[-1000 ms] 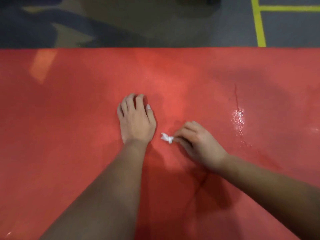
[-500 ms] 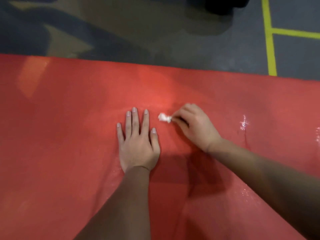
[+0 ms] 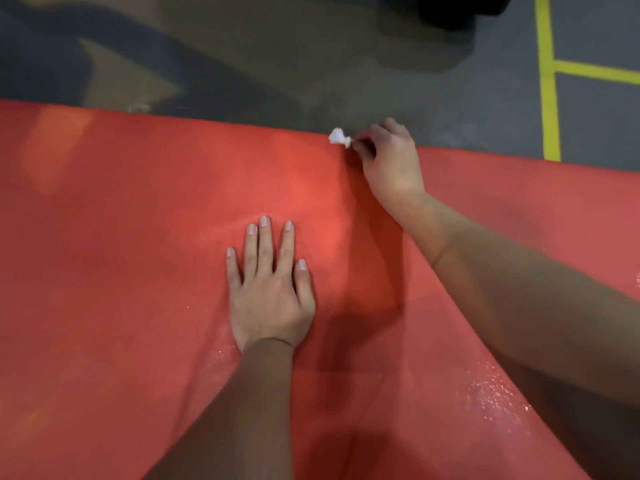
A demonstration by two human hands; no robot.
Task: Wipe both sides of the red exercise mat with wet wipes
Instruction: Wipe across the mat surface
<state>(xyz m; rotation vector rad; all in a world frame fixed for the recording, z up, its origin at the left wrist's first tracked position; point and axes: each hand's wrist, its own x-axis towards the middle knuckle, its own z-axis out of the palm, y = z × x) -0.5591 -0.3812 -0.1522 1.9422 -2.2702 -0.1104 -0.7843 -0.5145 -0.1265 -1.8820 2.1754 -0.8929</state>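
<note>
The red exercise mat (image 3: 121,271) fills most of the view, lying flat on the floor. My left hand (image 3: 270,289) presses flat on the mat's middle with fingers straight and spread. My right hand (image 3: 391,164) reaches to the mat's far edge and pinches a small crumpled white wet wipe (image 3: 338,137), which sits right at that edge. Wet shiny patches (image 3: 491,393) glisten on the mat at the lower right.
Beyond the mat's far edge lies a grey floor (image 3: 277,64) with yellow tape lines (image 3: 549,81) at the upper right. A dark object (image 3: 460,8) stands at the top edge of the view.
My right hand has slid the wipe away from me, from beside my left hand up to the mat's far edge. My left hand's fingers have straightened and it stays pressed flat.
</note>
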